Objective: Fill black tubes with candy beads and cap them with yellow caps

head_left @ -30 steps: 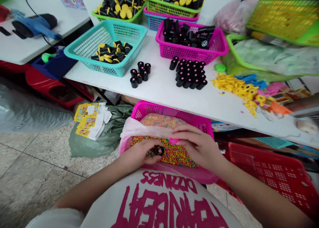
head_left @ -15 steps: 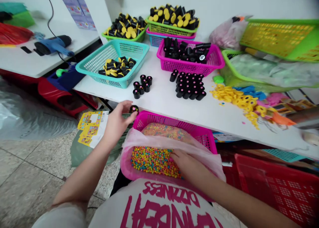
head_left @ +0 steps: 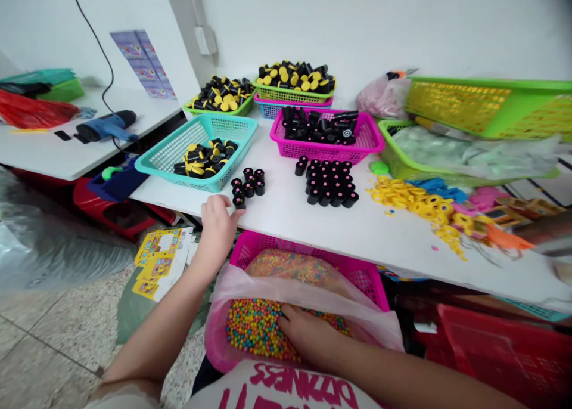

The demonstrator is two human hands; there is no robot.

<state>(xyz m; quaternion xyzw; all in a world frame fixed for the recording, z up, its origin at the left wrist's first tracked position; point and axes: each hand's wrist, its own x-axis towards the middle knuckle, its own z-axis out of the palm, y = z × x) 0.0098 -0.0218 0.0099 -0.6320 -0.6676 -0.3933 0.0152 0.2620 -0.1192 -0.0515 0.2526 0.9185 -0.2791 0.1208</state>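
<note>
My left hand point(head_left: 218, 221) is at the near edge of the white table, its thumb and fingers closed around a small black cup point(head_left: 239, 202). That cup stands at the front of a small cluster of black cups point(head_left: 248, 188) with pink dots inside. Lower down, my right hand point(head_left: 308, 336) reaches into a bag of multicoloured beads point(head_left: 254, 328). Its fingers are curled together among the beads, and a small dark piece shows at their tips; what they hold is too hidden to name. The clear plastic bag point(head_left: 286, 287) lines a pink basket point(head_left: 250, 242).
A turquoise basket point(head_left: 156, 167) holds black-and-yellow pieces. A magenta basket point(head_left: 308, 149) of black parts stands behind a block of black cups point(head_left: 331, 182). Yellow rings point(head_left: 415, 200) lie to the right. On the left table rests a blue heat gun point(head_left: 107, 126).
My left hand has carried the black cup forward from above the basket to the cluster on the table. My right hand has shifted left and deeper into the beads. The view has tilted up.
</note>
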